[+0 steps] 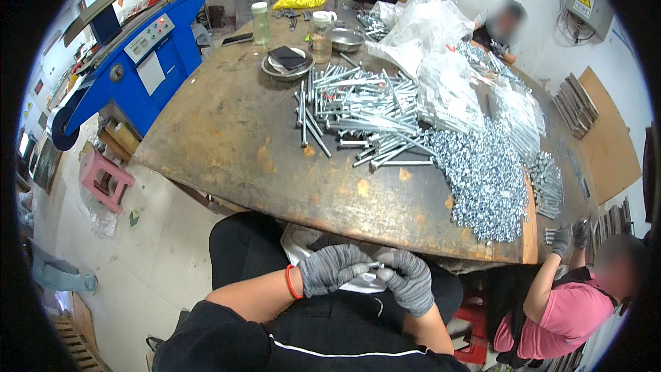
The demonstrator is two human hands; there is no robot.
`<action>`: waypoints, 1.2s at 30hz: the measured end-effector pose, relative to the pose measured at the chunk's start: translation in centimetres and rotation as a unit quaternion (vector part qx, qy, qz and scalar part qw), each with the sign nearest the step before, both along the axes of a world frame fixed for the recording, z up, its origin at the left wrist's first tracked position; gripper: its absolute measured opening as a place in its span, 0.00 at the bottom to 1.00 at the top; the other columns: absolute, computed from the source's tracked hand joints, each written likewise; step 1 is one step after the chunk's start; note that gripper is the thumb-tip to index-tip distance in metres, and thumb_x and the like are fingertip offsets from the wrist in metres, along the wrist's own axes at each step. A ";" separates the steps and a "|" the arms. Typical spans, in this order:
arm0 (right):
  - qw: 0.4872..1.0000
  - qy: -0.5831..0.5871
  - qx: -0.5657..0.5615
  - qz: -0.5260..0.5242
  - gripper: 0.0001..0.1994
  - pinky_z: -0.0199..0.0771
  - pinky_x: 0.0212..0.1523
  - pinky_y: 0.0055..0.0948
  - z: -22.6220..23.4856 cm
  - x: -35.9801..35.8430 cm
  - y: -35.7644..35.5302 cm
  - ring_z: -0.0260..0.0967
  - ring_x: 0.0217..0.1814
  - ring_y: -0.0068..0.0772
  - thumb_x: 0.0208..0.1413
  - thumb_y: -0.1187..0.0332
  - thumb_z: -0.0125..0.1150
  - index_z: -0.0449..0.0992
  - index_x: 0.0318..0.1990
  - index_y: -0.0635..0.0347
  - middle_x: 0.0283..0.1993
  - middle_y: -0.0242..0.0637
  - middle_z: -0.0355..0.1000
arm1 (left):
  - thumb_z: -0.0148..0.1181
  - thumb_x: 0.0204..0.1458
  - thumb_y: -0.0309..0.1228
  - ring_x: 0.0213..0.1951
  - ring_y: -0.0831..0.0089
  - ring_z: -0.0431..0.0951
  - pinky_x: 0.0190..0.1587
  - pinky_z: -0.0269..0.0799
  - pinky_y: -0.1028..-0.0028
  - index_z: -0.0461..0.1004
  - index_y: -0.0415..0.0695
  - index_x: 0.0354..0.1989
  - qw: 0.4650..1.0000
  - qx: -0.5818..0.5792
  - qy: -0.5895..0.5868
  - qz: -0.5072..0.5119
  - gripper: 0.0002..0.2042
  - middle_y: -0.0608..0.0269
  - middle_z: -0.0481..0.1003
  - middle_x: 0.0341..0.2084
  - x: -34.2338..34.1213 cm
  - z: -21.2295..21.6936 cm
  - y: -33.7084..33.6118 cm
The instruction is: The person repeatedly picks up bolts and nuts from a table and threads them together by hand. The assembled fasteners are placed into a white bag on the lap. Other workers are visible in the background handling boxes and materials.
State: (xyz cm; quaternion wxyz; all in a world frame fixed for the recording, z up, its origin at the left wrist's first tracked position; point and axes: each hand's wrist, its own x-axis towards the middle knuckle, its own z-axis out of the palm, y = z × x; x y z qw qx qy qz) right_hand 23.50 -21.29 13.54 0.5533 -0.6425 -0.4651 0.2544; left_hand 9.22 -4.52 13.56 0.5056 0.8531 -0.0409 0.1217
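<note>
My left hand [334, 270], in a grey knit glove with a red band at the wrist, is closed with its fingertips on a small silver bolt [375, 266]. My right hand [409, 280], gloved alike, pinches the same bolt from the other side. Only a short shiny part shows between the fingers; the rest is hidden. Both hands are over my lap, just off the near table edge, above a white plastic bag [365, 284]. Ahead on the table lie a heap of long silver bolts [372, 114] and, to the right, a pile of small nuts [485, 182].
The worn table [227, 158] also bears clear plastic bags [447, 89], a metal bowl [348, 40], a phone on a dish [288, 58] and bottles [260, 24]. A blue machine [148, 55] and a pink stool [105, 179] are left. Co-workers sit at the far side and right.
</note>
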 end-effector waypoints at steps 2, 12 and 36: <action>1.000 0.006 0.022 -0.004 0.12 0.70 0.42 0.24 -0.4 -0.3 -0.4 0.70 0.39 0.25 0.48 0.67 0.66 0.76 0.38 0.64 0.37 0.36 0.74 | 0.48 0.57 0.35 0.40 0.57 0.73 0.45 0.68 0.66 0.72 0.39 0.44 0.993 -0.084 0.085 -0.003 0.14 0.52 0.74 0.36 -0.2 0.5 0.1; 0.988 -0.128 0.050 0.064 0.13 0.71 0.38 0.26 2.1 -0.8 -1.1 0.71 0.39 0.31 0.44 0.68 0.67 0.76 0.39 0.56 0.34 0.33 0.73 | 0.52 0.56 0.33 0.35 0.71 0.73 0.41 0.69 0.73 0.74 0.39 0.41 0.966 -0.180 0.169 -0.072 0.11 0.59 0.75 0.32 -1.0 0.7 -0.1; 0.993 -0.095 -0.011 -0.069 0.13 0.65 0.50 0.34 -2.4 -2.4 1.3 0.68 0.44 0.36 0.59 0.64 0.49 0.71 0.46 0.62 0.42 0.39 0.71 | 0.56 0.51 0.34 0.43 0.70 0.74 0.48 0.66 0.72 0.74 0.39 0.42 0.954 -0.294 0.059 -0.001 0.14 0.56 0.76 0.38 0.9 -4.0 -0.4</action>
